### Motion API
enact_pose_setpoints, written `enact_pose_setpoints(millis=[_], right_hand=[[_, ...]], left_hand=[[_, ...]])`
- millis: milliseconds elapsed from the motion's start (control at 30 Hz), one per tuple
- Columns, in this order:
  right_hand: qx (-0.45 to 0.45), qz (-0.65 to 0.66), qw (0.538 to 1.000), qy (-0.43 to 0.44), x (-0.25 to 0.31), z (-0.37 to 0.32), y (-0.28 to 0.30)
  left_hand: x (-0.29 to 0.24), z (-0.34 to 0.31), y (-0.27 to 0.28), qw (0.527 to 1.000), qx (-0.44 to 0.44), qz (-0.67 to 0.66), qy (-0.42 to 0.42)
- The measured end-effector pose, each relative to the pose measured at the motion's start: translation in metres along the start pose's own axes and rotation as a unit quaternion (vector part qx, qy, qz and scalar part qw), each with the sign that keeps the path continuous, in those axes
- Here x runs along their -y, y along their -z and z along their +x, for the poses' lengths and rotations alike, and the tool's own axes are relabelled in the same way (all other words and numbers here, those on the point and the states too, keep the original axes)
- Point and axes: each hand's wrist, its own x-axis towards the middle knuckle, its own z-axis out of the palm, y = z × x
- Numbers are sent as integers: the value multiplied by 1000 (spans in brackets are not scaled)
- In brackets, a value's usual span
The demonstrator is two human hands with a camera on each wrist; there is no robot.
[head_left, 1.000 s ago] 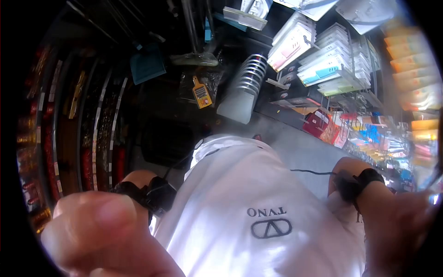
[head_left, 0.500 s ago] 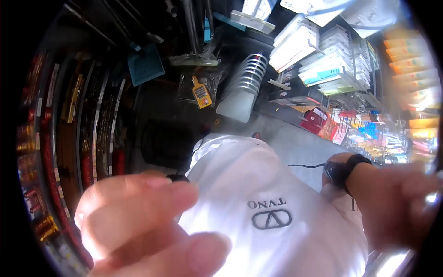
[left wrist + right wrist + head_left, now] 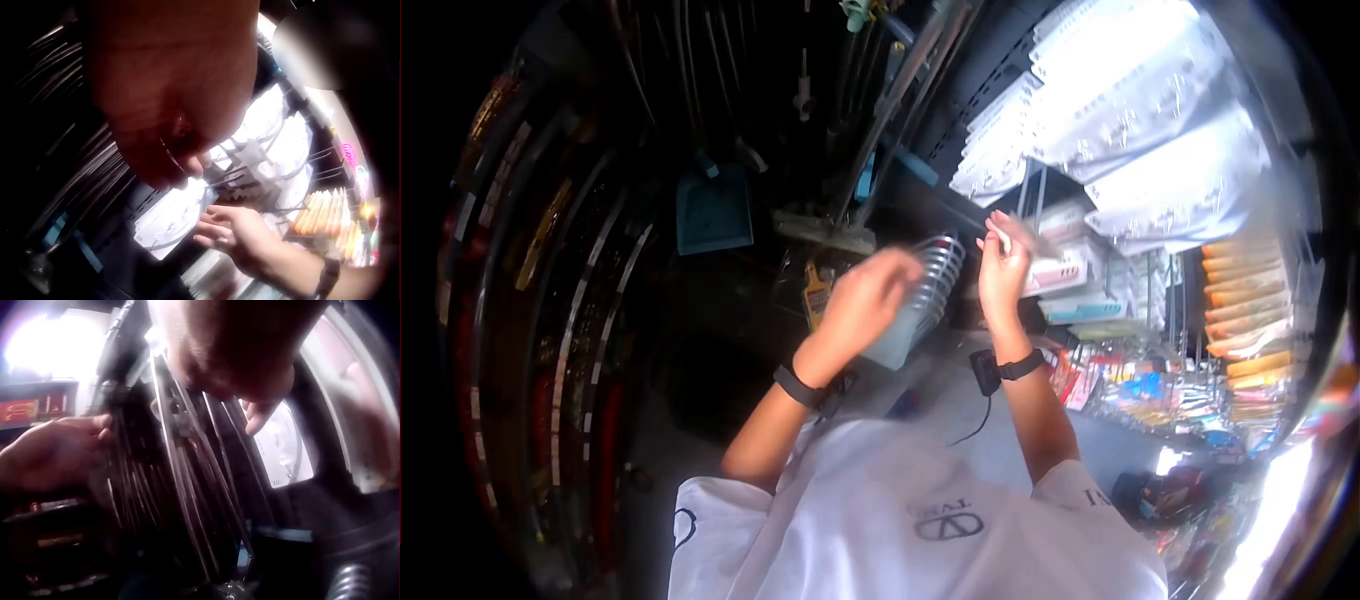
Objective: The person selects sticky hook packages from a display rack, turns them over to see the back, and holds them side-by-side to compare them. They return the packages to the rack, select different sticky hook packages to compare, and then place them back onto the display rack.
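Both hands are raised in front of the chest. My left hand (image 3: 875, 295) is blurred, its fingers loosely bent with nothing visible in them; in the head view it overlaps a stack of ringed, pale containers (image 3: 940, 275). To its right, my right hand (image 3: 1005, 270) points up with relaxed fingers, and I see nothing held in it. It is nearest to white packs (image 3: 1000, 140) hanging on hooks. In the left wrist view the right hand (image 3: 240, 234) shows slightly spread fingers, beside these packs. The right wrist view has the left hand (image 3: 56, 450) at the left.
Long-handled tools and a teal dustpan (image 3: 715, 210) hang at the back left. A yellow grater (image 3: 815, 295) is partly behind the left arm. Curved shelves (image 3: 560, 330) line the left side. Orange packs (image 3: 1245, 300) and other hanging goods fill the right.
Both hands have moved from close below the camera up and forward, toward the rack and each other. The view has also shifted, showing more of the hanging white packs and long handles.
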Motion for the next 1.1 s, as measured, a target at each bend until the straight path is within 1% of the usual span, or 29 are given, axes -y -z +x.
enact_pose_setpoints(millis=[33,67,100,133,167,267,367,400,500,567,633,667,767,800,1033,1100], right_hand=[[-14,-33,999,13,-10,14,-8],[-27,-2,1000,0,-26,27,-14],[-53,-9,998,-12,-40,38,-18],[-81,-7,997,-17,-41,48,-24],[-109,-4,994,-21,-43,57,-31],[-135,6,989,-65,-48,81,-38],[-100,65,993,-21,-54,92,-34],[-110,86,990,-37,-58,94,-33],[-81,78,990,-82,-63,98,-27],[-88,89,990,-65,-61,98,-30],[-97,117,988,-38,-49,97,-35],[-110,94,989,-32,-49,99,-36],[-128,59,988,-62,-55,103,-36],[-96,73,990,-75,-51,104,-33],[-99,131,986,-16,-50,106,-39],[-91,120,988,-33,-63,111,-34]], left_hand=[[13,-2,-2,999,30,-2,15],[22,-7,-3,999,47,0,27],[28,-12,-3,997,66,3,39],[35,-16,-1,995,92,9,44],[41,-20,0,993,98,-3,59],[48,-25,5,986,125,-22,111],[61,-24,8,980,123,-77,134],[64,-22,8,982,117,-75,127],[66,-16,13,987,104,-63,107],[62,-12,17,989,102,-46,96],[68,-12,16,988,95,-63,106],[71,-13,14,987,91,-70,112],[71,-16,13,984,92,-86,129],[72,-17,12,984,95,-81,128],[74,-17,-2,985,86,-83,126],[72,-17,-2,986,84,-77,122]])
